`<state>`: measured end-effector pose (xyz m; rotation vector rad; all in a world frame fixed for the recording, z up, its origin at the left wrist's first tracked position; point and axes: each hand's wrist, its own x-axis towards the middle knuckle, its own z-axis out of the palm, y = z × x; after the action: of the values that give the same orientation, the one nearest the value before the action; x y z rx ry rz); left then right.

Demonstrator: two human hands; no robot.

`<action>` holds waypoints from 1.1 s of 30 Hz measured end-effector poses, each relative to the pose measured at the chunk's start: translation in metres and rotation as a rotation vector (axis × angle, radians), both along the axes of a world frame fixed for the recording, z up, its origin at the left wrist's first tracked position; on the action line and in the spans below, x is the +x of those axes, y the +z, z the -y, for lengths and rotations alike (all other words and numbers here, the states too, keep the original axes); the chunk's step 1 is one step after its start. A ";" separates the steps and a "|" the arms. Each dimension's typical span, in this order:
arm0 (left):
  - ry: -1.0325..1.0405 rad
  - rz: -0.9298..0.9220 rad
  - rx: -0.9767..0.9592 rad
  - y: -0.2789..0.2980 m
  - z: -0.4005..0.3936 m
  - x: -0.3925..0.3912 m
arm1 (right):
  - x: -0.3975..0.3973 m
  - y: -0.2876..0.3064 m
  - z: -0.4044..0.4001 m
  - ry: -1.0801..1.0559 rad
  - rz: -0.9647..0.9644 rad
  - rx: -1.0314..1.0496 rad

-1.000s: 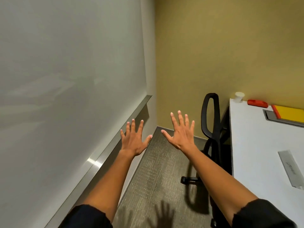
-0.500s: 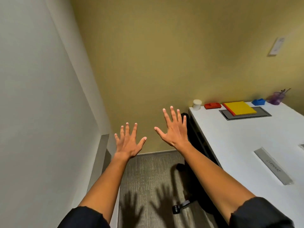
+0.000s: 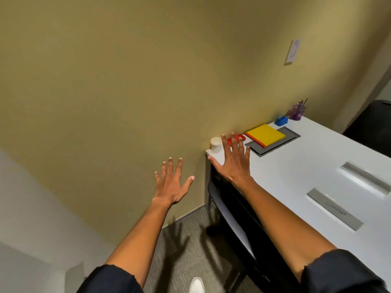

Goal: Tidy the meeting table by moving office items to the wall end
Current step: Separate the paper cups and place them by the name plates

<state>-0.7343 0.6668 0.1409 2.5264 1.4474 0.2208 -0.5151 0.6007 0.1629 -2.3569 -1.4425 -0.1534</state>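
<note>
The white meeting table (image 3: 300,170) runs up to the yellow wall. At its wall end stand a white paper cup (image 3: 215,144), a red item (image 3: 241,138) partly behind my fingers, a yellow pad on an orange one (image 3: 265,135), a small blue item (image 3: 281,121) and a purple pen cup (image 3: 297,112). My right hand (image 3: 233,160) is spread flat above the table's near corner, holding nothing. My left hand (image 3: 171,182) is spread in the air left of the table, also holding nothing.
A grey inset panel (image 3: 283,140) lies under the pads. Two metal cable flaps (image 3: 334,208) (image 3: 366,177) sit flush in the tabletop. A black chair (image 3: 232,218) is tucked against the table's left side. A wall switch (image 3: 293,52) is on the wall. Grey carpet is below.
The view has swung right, from the whiteboard to the table's wall end. Both hands stayed spread; my right hand now hangs over the table corner and hides part of the red item.
</note>
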 end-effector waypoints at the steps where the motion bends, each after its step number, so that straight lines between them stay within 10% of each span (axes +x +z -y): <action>1: -0.013 0.001 -0.005 -0.001 -0.018 0.010 | 0.011 -0.004 -0.012 -0.028 -0.006 -0.008; 33: -0.252 0.250 -0.592 -0.167 -0.267 0.268 | 0.174 -0.155 -0.250 -0.238 -0.590 -0.213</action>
<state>-0.4663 0.9343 -0.0257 2.0744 0.9148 0.0490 -0.3416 0.8508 0.0082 -2.4350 -0.9294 0.6121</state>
